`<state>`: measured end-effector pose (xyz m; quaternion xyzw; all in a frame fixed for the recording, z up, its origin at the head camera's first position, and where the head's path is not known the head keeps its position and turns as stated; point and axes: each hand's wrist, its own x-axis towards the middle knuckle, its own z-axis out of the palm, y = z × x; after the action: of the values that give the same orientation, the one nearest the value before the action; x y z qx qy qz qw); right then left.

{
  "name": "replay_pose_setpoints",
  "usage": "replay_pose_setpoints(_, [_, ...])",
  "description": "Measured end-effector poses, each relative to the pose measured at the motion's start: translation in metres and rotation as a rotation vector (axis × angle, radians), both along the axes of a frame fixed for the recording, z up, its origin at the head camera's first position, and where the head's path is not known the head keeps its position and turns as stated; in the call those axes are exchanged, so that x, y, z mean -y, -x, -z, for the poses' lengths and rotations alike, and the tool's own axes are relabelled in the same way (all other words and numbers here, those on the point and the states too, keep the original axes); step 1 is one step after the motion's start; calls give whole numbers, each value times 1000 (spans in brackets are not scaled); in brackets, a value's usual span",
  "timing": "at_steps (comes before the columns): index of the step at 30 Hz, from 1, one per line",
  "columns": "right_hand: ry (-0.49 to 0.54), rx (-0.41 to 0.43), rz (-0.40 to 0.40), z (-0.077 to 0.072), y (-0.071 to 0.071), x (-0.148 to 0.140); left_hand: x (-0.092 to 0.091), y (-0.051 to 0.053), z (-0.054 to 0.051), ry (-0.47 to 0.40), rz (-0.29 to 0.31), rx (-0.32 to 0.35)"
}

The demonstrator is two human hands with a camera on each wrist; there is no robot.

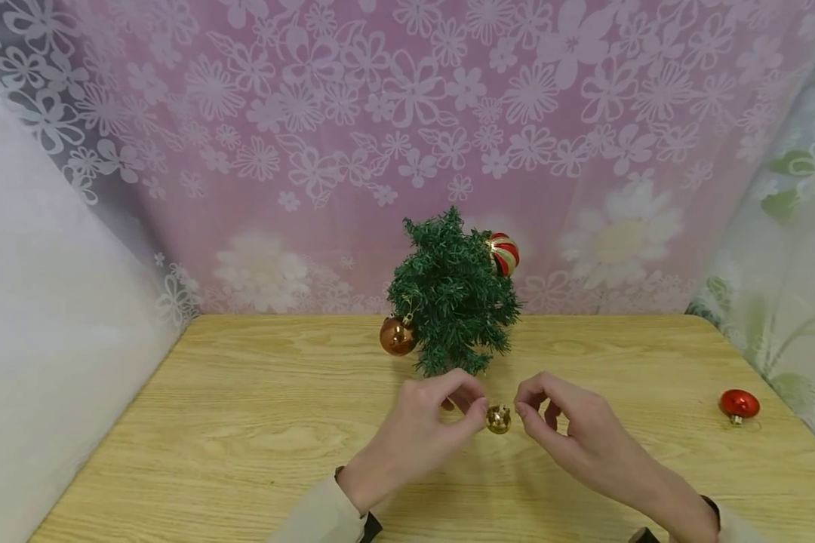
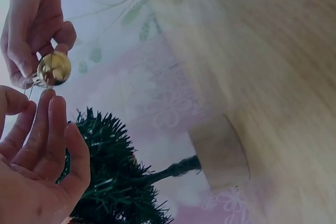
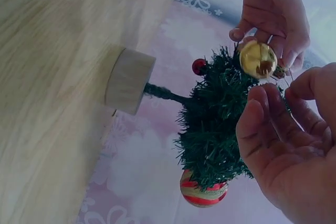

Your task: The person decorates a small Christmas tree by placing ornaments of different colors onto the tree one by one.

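A shiny gold bauble (image 1: 499, 419) hangs between my two hands, just in front of a small green Christmas tree (image 1: 455, 294). My left hand (image 1: 417, 426) pinches its thin hanging string between thumb and forefinger. From the other side, my right hand (image 1: 587, 437) also pinches the string; the other fingers are loosely bent. In the right wrist view, the string runs from the cap of the gold bauble (image 3: 258, 60) to the right fingertips. On the tree hang a copper-brown bauble (image 1: 397, 337) at the left and a red-and-gold striped bauble (image 1: 504, 254) at the upper right.
A red bauble (image 1: 740, 403) lies near the right edge of the wood-grain table (image 1: 244, 422). The tree stands on a round pale base (image 2: 220, 150) towards the back. Floral cloth (image 1: 380, 113) hangs behind the table and along its sides.
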<state>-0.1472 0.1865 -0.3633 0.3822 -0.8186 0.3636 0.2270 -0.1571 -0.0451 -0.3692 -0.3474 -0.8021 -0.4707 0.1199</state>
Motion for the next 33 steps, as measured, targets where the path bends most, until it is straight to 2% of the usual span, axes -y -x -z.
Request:
replay_pose_setpoints(4, [15, 2, 52, -7, 3, 8, 4, 1, -9, -24, -1, 64])
replay_pose_setpoints(8, [27, 15, 97, -16, 8, 18, 8, 3, -17, -73, -29, 62])
replay_pose_setpoints(12, [72, 19, 117, -27, 15, 29, 10, 7, -27, -115, -93, 22])
replay_pose_setpoints(22, [176, 50, 186, -45, 38, 56, 11, 21, -53, -187, -272, 42])
replay_pose_setpoints(26, [208, 79, 231, -51, 47, 64, 9, 31, -62, -153, -340, -24])
replay_pose_setpoints(33, [215, 152, 299, -57, 60, 70, 7, 43, -71, -21, -468, -225])
